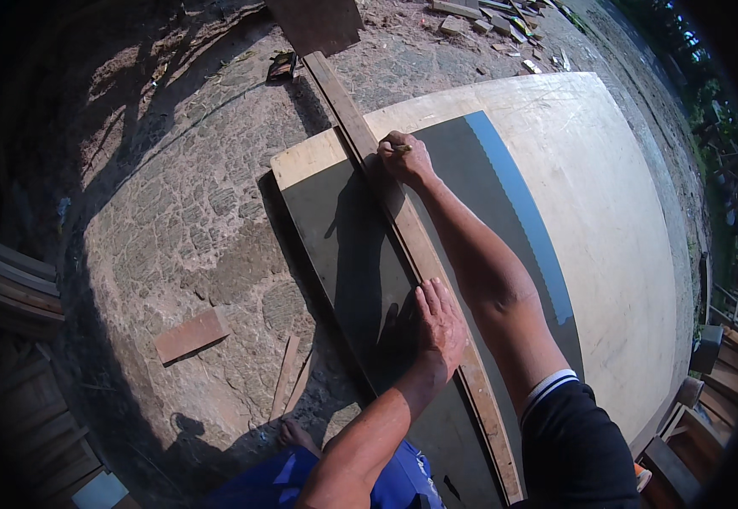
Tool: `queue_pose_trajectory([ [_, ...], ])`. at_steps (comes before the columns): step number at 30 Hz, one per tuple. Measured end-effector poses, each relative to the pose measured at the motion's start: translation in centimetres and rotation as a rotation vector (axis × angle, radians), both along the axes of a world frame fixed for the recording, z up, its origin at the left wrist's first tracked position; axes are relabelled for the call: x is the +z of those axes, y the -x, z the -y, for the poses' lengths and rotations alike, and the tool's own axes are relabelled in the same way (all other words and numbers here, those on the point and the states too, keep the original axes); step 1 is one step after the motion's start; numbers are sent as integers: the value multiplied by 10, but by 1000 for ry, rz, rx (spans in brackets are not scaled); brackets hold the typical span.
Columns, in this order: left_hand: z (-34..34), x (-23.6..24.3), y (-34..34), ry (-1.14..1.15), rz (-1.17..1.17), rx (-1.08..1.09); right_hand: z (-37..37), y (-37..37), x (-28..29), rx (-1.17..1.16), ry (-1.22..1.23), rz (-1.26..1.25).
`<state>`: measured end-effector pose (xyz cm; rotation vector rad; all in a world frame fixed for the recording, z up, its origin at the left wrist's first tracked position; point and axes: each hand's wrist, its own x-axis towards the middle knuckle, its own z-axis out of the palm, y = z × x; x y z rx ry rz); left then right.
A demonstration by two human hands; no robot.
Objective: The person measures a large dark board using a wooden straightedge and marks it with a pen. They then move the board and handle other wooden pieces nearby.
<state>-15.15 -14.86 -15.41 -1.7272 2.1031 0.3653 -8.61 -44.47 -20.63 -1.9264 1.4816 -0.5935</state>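
Observation:
A long narrow wooden board [409, 235] lies lengthwise across a dark grey sheet [453, 165] with a wavy blue band [521, 208] along its right side. My left hand [441, 329] rests flat on the board at mid-length, fingers stretched forward and holding nothing. Farther up, my right hand [406, 159] is closed around a thin pencil [401, 148], beside the board's right edge. The fist hides most of the pencil, and its tip cannot be seen. Under the grey sheet is a larger pale plywood sheet [619, 204], showing at the far and right sides.
A brick [192, 335] and two thin wood strips [284, 377] lie on the rough stone ground to the left. Stacked timber [13, 280] stands at the left rim. Wood scraps [500, 21] are scattered at the far side; more lumber [729, 377] is at the right.

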Motion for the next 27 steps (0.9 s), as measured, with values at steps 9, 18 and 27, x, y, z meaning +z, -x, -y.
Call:
queue_pose_trajectory([
  [9,6,-4,-1,34,58,-28,6,0,4,13,16,-1],
  [18,7,-8,1,32,97,-45,7,0,6,13,9,6],
  [27,9,5,-2,-10,58,-47,11,0,1,55,43,8],
])
